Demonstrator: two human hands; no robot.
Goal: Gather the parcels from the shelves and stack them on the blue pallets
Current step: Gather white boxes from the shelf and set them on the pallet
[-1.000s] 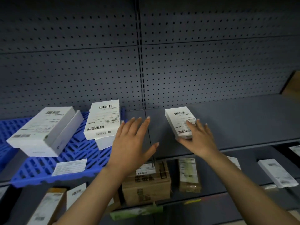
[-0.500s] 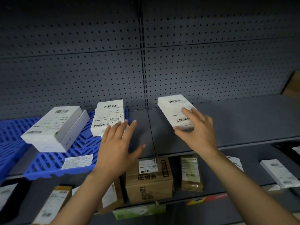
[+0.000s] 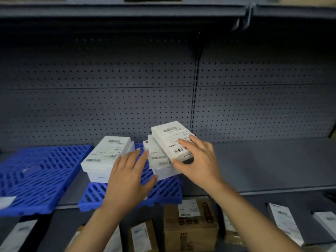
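Shelf surface: a grey metal shelf (image 3: 263, 166) ran across the view, bare on its right half and carrying two pallets on its left.
Back wall: a grey perforated panel (image 3: 109, 106) rose behind the shelf, split by a slotted upright (image 3: 195, 99); the underside of a higher shelf (image 3: 127, 10) closed the top of the bay in shadow.
Blue pallets: a near blue pallet (image 3: 163, 193) lay under the hands, and a second blue pallet (image 3: 36, 175) lay beside it to the left, their slatted tops level with each other.
Held parcel: a white labelled parcel (image 3: 169, 137) was tilted above the near pallet, over the right stack, in the right hand's grasp.
Right hand: the right hand (image 3: 198, 164) gripped that parcel, fingers spread over its label and thumb at its near edge.
Right stack: a stack of white parcels (image 3: 158, 160) sat on the near pallet directly below the held one; contact between them could not be made out.
Left stack: a second stack of white boxes (image 3: 103, 159) stood on the same pallet's left part.
Left hand: the left hand (image 3: 127, 180) was released, fingers straight, fingertips between the two stacks, palm over the pallet.
Lower shelf: a brown carton (image 3: 190, 226) and several labelled packets, blurred, lay on the lower shelf (image 3: 254, 204).
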